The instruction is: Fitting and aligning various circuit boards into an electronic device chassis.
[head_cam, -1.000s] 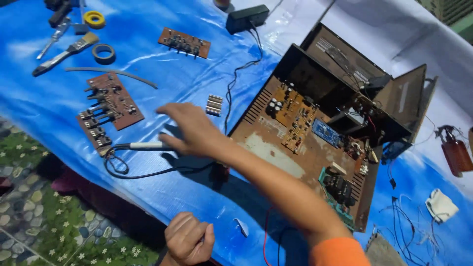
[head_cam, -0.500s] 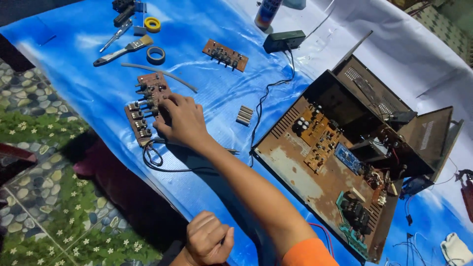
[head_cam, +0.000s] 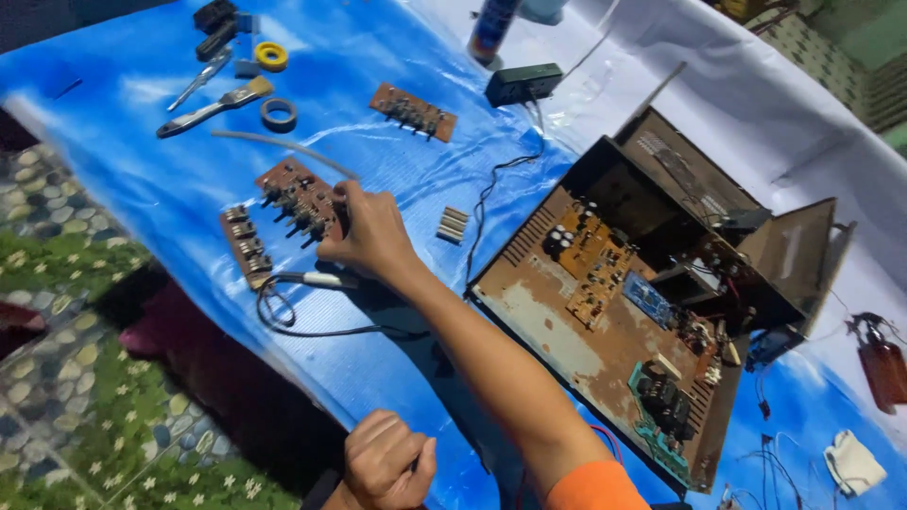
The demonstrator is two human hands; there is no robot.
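Right hand [head_cam: 370, 231] pinches, it seems, the knobbed board [head_cam: 283, 215] near the table's [head_cam: 142, 189] left edge; left hand [head_cam: 385, 460] rests fisted, empty. Lifting calls for a firm edge grip.

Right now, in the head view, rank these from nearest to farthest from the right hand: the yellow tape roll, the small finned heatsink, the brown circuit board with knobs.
1. brown circuit board with knobs, under the right hand's fingertips.
2. small finned heatsink, just beside the hand, toward the open chassis.
3. yellow tape roll, far up the blue cloth among the tools.
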